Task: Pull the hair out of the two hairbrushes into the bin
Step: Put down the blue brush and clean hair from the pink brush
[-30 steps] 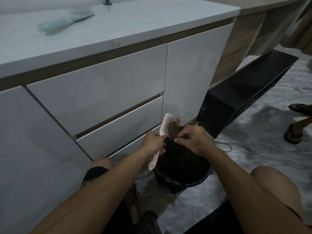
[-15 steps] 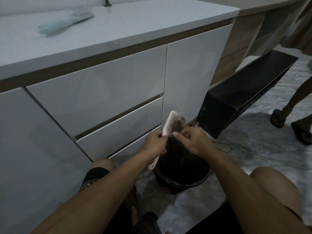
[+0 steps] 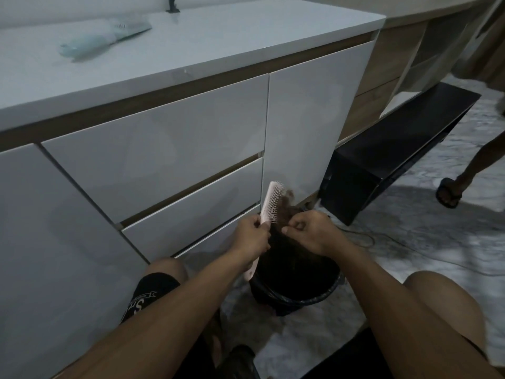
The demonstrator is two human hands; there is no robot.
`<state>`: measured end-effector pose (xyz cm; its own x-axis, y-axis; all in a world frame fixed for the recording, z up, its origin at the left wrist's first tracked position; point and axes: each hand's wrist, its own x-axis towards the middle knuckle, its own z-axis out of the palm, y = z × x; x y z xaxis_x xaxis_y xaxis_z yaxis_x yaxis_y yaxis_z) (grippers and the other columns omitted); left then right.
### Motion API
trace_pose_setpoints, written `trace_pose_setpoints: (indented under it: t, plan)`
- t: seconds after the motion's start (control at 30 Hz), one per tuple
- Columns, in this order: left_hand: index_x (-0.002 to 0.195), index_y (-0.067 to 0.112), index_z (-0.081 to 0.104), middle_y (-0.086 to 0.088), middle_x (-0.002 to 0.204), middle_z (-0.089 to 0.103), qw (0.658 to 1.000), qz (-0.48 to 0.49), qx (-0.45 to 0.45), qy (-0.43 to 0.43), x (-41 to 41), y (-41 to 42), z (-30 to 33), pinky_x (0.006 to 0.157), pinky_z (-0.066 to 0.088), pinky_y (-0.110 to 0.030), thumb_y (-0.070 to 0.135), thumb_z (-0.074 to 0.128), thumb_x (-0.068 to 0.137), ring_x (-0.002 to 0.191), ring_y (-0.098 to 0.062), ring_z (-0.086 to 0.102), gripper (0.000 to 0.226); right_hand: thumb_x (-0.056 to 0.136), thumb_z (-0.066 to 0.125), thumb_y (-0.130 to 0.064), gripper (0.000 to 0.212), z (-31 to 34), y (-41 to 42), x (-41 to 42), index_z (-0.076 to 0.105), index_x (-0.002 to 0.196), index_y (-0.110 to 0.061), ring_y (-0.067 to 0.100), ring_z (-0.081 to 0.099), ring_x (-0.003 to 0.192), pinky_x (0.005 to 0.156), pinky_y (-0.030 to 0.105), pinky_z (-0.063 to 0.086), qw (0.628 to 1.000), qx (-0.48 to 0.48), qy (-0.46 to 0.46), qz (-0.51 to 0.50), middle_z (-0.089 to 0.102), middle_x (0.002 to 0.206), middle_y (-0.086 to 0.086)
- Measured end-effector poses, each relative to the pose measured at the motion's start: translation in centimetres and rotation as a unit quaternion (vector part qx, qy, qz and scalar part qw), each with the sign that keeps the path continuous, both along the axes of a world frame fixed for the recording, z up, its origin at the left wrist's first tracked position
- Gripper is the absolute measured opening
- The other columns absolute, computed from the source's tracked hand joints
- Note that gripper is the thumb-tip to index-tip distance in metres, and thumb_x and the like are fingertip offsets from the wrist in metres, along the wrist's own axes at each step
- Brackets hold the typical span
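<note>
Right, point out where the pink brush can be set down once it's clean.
Bare patches: the white countertop right of the blue brush, and the marble floor between the bin and the black bench, though a cable crosses it. Crowded: over the bin, where both hands work.

Dim, cool indoor light — soft focus, wide-angle edge bending.

right hand [image 3: 308, 233] drawn back, hair [image 3: 287, 201] stretched

Floor: grey marbled tiles [image 3: 410, 236] under me.
Cabinet: glossy white drawers [image 3: 153, 149] before me, bench [image 3: 218, 42] on top.
Right: low black stand [image 3: 396, 149].
Light: dim.
</note>
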<state>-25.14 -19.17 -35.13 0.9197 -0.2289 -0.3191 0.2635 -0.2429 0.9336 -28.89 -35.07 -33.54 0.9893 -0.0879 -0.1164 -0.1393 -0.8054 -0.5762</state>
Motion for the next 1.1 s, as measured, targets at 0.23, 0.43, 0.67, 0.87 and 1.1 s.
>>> trace_pose_setpoints:
  t: [0.23,0.43,0.67,0.87,1.1]
  plan:
    - [0.094,0.011,0.062,-0.006,0.072,0.058,0.997,-0.048,0.032,-0.056,-0.3,0.0,-0.1,0.04,0.041,-0.019,0.016,0.049,0.095,0.049,-0.015,0.052,0.013,0.088,0.06,-0.047,0.038,0.2,0.7,-0.4,0.06,0.063,-0.018,0.008,0.054,0.058,0.054,0.024,0.035,0.999,0.014,-0.029,-0.031,0.058,0.059,-0.005]
    - [0.098,0.006,0.061,-0.006,0.071,0.056,1.0,-0.009,-0.001,-0.011,0.1,-0.3,0.0,0.039,0.039,-0.015,0.012,0.049,0.096,0.053,-0.014,0.049,0.014,0.092,0.057,-0.026,0.028,0.0,0.5,0.0,0.061,0.066,-0.017,0.012,0.054,0.064,0.056,0.02,0.032,1.0,-0.001,-0.019,0.01,0.058,0.064,-0.006]
    - [0.079,0.011,0.062,-0.007,0.067,0.057,0.998,0.056,-0.014,0.032,0.8,-0.2,-0.4,0.046,0.038,-0.026,0.015,0.052,0.095,0.049,-0.017,0.048,0.019,0.089,0.062,-0.029,0.032,0.0,0.2,0.1,0.061,0.058,-0.026,0.004,0.053,0.061,0.057,0.02,0.034,1.0,0.008,0.026,0.007,0.058,0.059,-0.009]
    - [0.076,0.013,0.059,-0.007,0.064,0.056,0.998,0.032,-0.028,0.038,0.6,0.0,-0.2,0.045,0.037,-0.026,0.015,0.052,0.094,0.045,-0.017,0.048,0.019,0.086,0.064,-0.034,0.025,-0.7,0.0,0.2,0.067,0.069,-0.016,0.013,0.06,0.065,0.06,0.025,0.04,0.999,0.026,0.023,-0.027,0.063,0.064,-0.005]
    - [0.092,0.009,0.064,-0.008,0.067,0.058,0.999,-0.013,-0.036,0.028,0.1,-0.2,0.4,0.044,0.038,-0.025,0.018,0.054,0.093,0.045,-0.017,0.05,0.013,0.063,0.083,-0.04,0.045,-0.9,0.5,0.1,0.045,0.085,-0.032,0.021,0.066,0.076,0.066,0.038,0.054,0.96,0.235,-0.065,-0.141,0.069,0.092,0.007]
